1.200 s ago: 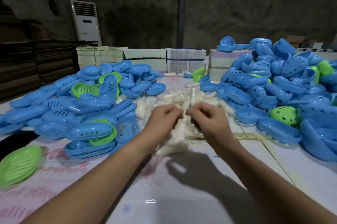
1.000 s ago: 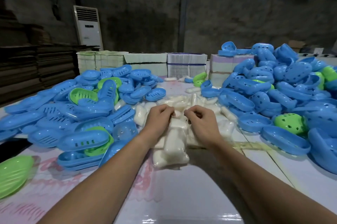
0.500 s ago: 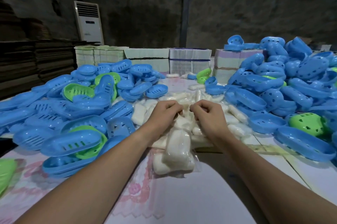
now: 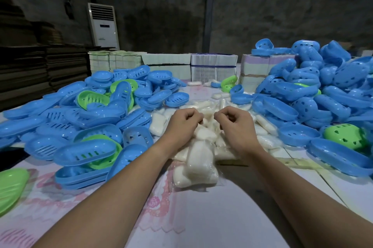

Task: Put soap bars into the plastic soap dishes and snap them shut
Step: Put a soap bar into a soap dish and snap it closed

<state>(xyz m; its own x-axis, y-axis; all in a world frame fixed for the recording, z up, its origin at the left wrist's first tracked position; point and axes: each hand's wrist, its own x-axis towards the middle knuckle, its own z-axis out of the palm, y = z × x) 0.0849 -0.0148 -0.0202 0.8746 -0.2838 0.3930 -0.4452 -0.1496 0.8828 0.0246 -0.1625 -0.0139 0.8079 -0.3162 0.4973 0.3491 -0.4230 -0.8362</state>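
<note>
Now gripping the top of a clear bag of soap bars [image 4: 198, 164] with both hands: left hand [image 4: 182, 124] and right hand [image 4: 235, 124] side by side, knuckles up, fingers curled in and pinching the plastic at the bag's mouth, a small gap between the two fists. Lying on the table [image 4: 201, 217] just in front of the person, long axis running away from the body, mouth end far, sealed bottom end near and resting on the tabletop. Packed with white bars, the nearest two lying crosswise at the bottom. Touching, at its far end, the loose heap of wrapped soap [image 4: 203, 106] in the middle of the table.

Flanked by blue soap dishes with a few green ones: slotted halves [image 4: 88, 126] heaped on the left, holed halves [image 4: 314, 94] piled on the right. Beyond them, bundled stacks of flat cartons [image 4: 214, 66] along the far edge and a standing air conditioner [image 4: 104, 26] by the wall.

Compared with half a second ago: fists slightly further apart, bag in much the same place, same pinch at its top
</note>
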